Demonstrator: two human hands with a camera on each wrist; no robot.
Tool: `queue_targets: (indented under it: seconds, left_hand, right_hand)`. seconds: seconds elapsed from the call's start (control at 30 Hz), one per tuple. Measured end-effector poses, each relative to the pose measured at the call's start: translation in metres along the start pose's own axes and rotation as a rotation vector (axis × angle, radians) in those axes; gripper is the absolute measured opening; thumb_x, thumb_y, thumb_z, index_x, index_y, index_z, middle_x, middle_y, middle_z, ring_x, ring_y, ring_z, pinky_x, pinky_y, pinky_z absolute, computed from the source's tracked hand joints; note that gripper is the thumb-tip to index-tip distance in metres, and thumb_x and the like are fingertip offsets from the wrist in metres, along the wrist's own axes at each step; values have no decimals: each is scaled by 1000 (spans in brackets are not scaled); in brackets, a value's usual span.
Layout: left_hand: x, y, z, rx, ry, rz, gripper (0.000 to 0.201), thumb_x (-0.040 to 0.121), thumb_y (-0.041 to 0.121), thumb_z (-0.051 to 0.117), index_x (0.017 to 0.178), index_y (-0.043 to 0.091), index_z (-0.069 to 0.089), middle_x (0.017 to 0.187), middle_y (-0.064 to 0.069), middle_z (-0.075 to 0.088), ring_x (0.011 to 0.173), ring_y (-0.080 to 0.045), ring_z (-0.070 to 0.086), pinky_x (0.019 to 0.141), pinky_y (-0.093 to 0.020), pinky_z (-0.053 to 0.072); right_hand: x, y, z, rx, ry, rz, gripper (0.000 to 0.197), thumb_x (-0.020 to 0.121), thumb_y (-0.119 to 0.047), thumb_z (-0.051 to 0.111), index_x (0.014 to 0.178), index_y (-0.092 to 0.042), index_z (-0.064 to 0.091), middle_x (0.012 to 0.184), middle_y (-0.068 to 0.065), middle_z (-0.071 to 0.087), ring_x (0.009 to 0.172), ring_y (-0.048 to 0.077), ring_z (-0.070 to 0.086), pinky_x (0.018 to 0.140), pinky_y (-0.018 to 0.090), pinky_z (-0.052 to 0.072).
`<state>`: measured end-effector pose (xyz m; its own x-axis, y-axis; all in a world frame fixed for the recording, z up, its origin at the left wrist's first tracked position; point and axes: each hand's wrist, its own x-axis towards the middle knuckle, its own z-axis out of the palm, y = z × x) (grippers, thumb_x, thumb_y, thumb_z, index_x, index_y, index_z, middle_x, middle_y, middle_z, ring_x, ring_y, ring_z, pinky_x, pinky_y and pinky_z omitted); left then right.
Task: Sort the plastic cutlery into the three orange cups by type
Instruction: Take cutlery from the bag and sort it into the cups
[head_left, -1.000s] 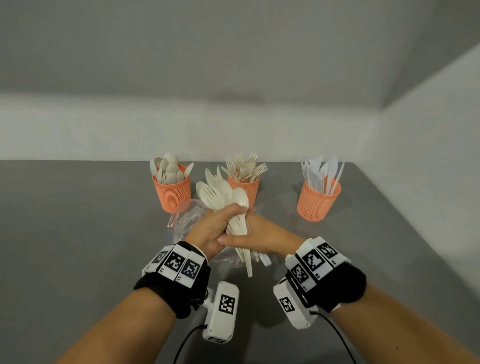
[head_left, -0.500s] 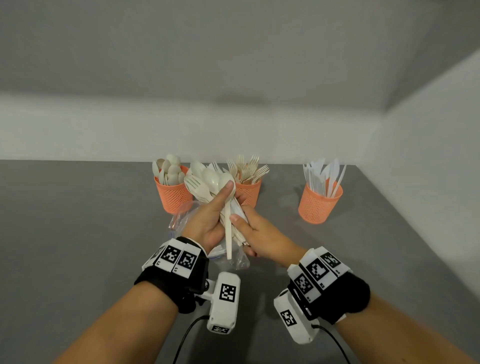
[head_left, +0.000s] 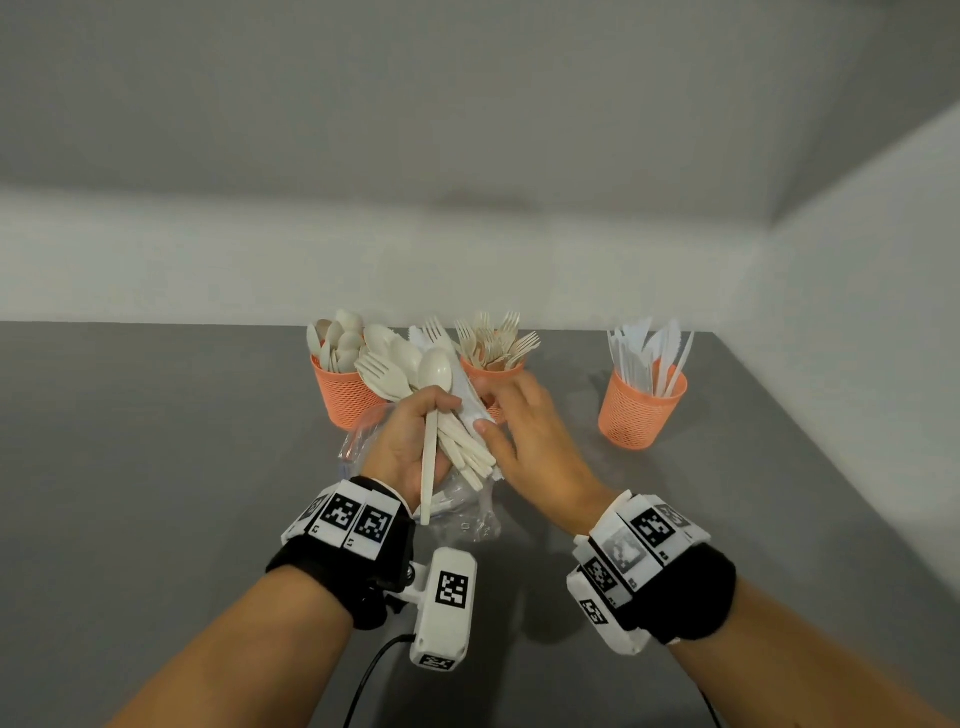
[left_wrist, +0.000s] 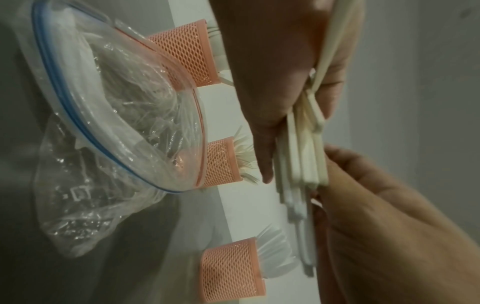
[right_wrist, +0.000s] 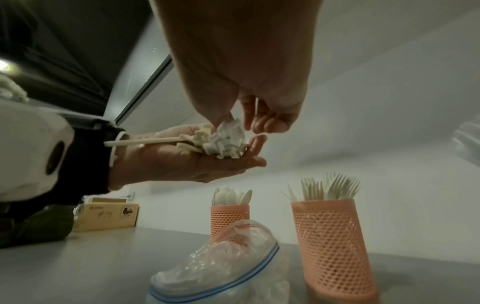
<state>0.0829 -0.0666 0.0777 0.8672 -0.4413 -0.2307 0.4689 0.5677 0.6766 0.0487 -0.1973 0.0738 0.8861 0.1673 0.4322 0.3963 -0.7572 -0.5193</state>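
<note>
We are clenching a mixed bundle (head_left: 447, 415) of spoons, forks and knives in our left hand (head_left: 410, 447), above the bag (head_left: 457, 509) on the table (head_left: 156, 467). Our right hand (head_left: 524, 441), fingers loose and grasping nothing, is reaching into the bundle beside the fork cup (head_left: 493, 379). One spoon (head_left: 431, 415) is hanging low; a careless tug is likely spilling pieces or mixing types among the spoon cup (head_left: 343, 395) and knife cup (head_left: 639, 410).

Black wristbands (head_left: 332, 577), checkered white tags, possibly cabled cameras.
</note>
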Motion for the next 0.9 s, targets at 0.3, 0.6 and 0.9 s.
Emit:
queue_targets:
  seconds: [0.3, 0.6, 0.9]
  left_hand:
    - [1, -9, 0, -47, -62, 16, 32, 71, 4, 43, 97, -1, 61, 83, -17, 68, 74, -26, 67, 63, -33, 58]
    - [10, -16, 4, 64, 27, -35, 24, 87, 1, 44, 88, -2, 67, 76, -17, 71, 68, -26, 70, 67, -37, 58]
    - [17, -20, 12, 91, 18, -100, 38, 91, 5, 49, 60, 4, 73, 63, -11, 70, 56, -21, 69, 54, -34, 59]
  right_hand:
    - [7, 1, -8, -9, -178, 101, 46, 93, -23, 51, 136, -8, 40, 134, 10, 47, 121, 23, 48, 99, 28, 39]
    - [4, 8, -9, 251, -251, 338, 34, 99, -23, 35, 127, -5, 42, 116, 16, 58, 103, 28, 58, 93, 44, 48]
    - [-1, 17, -13, 640, -199, 523, 36, 100, -20, 37, 135, -15, 37, 107, -2, 56, 89, 9, 55, 77, 22, 48]
